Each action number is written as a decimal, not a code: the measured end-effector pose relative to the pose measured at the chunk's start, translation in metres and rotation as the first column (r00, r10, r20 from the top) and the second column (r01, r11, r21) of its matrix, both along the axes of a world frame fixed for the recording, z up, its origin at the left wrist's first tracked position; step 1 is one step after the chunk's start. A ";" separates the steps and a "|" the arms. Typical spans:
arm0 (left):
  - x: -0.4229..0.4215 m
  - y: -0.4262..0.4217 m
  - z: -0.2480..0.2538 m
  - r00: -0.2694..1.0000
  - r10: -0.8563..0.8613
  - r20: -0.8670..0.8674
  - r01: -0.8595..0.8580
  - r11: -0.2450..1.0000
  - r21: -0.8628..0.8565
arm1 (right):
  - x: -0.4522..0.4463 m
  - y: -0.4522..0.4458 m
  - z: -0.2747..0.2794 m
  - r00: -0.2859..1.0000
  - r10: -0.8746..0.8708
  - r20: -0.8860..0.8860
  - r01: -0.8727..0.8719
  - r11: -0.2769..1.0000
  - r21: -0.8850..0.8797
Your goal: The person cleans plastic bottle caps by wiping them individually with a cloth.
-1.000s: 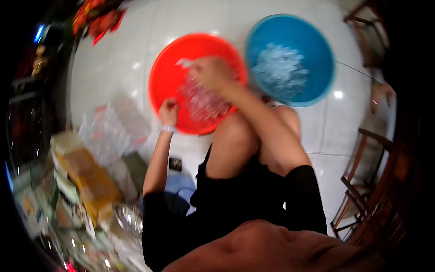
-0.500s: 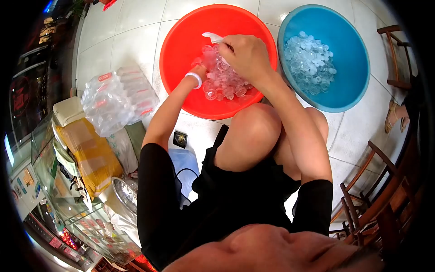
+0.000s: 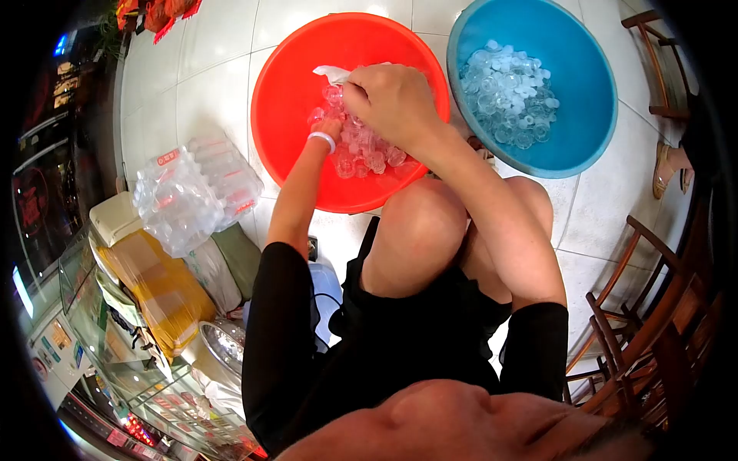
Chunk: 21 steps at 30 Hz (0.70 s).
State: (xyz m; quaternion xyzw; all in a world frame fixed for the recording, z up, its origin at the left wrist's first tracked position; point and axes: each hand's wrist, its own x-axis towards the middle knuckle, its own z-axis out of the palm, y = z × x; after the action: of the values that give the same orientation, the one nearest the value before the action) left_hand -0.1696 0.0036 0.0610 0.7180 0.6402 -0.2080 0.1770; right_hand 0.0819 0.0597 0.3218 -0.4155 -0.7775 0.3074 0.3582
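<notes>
A red basin (image 3: 280, 154) stands on the floor before my knees, holding a heap of small clear round plastic pieces (image 3: 361, 157). My left hand (image 3: 329, 127), with a pale bangle at its wrist, is down in the basin against the left side of the heap. Its fingers are mostly hidden among the pieces. Over the heap, my right hand (image 3: 392, 100) is closed, and a white cloth or tissue (image 3: 330, 74) sticks out from its far left side. What lies beneath its palm is hidden.
A blue basin (image 3: 584, 100) with more clear and whitish pieces stands at right. Clear plastic-wrapped packs (image 3: 192, 184) and a yellow taped parcel (image 3: 157, 284) lie at left. Wooden chairs (image 3: 638, 307) line the right side, near another person's foot (image 3: 665, 169).
The view has shifted, so both basins appear further left. My left hand stays at the heap's left side, and my right hand still grips the white cloth or tissue.
</notes>
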 end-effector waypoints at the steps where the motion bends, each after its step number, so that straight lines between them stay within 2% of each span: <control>1: -0.001 0.002 0.006 1.000 -0.010 -0.004 0.010 1.000 0.002 | 0.000 -0.001 0.001 0.999 -0.009 -0.034 0.009 1.000 0.020; 3: 0.001 0.004 0.035 0.974 0.071 0.215 -0.069 0.997 -0.015 | 0.001 0.000 0.001 0.997 -0.021 -0.075 0.025 0.999 0.048; 4: 0.012 0.003 0.073 0.949 -0.059 0.310 0.026 0.994 0.109 | 0.002 0.001 0.002 0.998 -0.021 -0.066 0.022 1.000 0.022; 5: 0.021 0.002 0.103 0.952 -0.064 0.300 0.029 0.992 0.119 | 0.002 0.002 0.002 0.998 -0.017 -0.059 0.017 1.000 -0.001; 6: 0.030 0.002 0.128 0.808 0.123 0.576 -0.164 0.986 0.020 | 0.001 0.004 0.001 0.997 -0.018 -0.070 0.019 1.000 0.010; 7: 0.038 -0.001 0.148 0.557 0.293 0.777 -0.311 0.941 -0.132 | 0.000 0.005 0.000 0.997 -0.035 -0.074 0.035 0.999 0.006; 8: 0.046 -0.005 0.163 0.564 0.283 0.775 -0.309 0.943 -0.120 | 0.001 0.005 0.000 0.996 -0.053 -0.077 0.053 0.999 0.002; 9: 0.053 -0.010 0.175 0.326 0.358 0.875 -0.391 0.894 -0.220 | 0.001 0.006 0.000 0.995 -0.055 -0.086 0.056 0.998 0.012; 10: 0.060 -0.014 0.186 0.062 0.401 0.914 -0.439 0.833 -0.335 | 0.001 0.006 0.001 0.995 -0.060 -0.082 0.061 0.998 0.011; 11: 0.065 -0.018 0.197 0.066 0.393 0.917 -0.442 0.835 -0.326 | 0.002 0.006 0.002 0.995 -0.064 -0.077 0.065 0.998 0.010; 14: 0.077 -0.027 0.221 -0.113 0.408 0.906 -0.377 0.826 -0.419 | 0.002 0.005 0.003 0.993 -0.050 -0.105 0.048 0.999 -0.024; 19: 0.080 -0.023 0.248 -0.197 0.381 0.903 -0.357 0.831 -0.428 | 0.006 0.005 0.006 0.988 -0.075 -0.134 0.073 0.997 -0.018; 21: 0.078 -0.012 0.264 -0.336 0.445 0.830 -0.154 0.843 -0.515 | 0.010 0.006 0.009 0.987 -0.084 -0.139 0.084 0.996 -0.012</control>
State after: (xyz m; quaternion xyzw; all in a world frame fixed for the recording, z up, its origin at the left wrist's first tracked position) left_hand -0.0915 -0.0084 0.3253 0.3837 0.3968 0.4237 0.7182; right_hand 0.0919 0.0656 0.3308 -0.4264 -0.7313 0.3229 0.4231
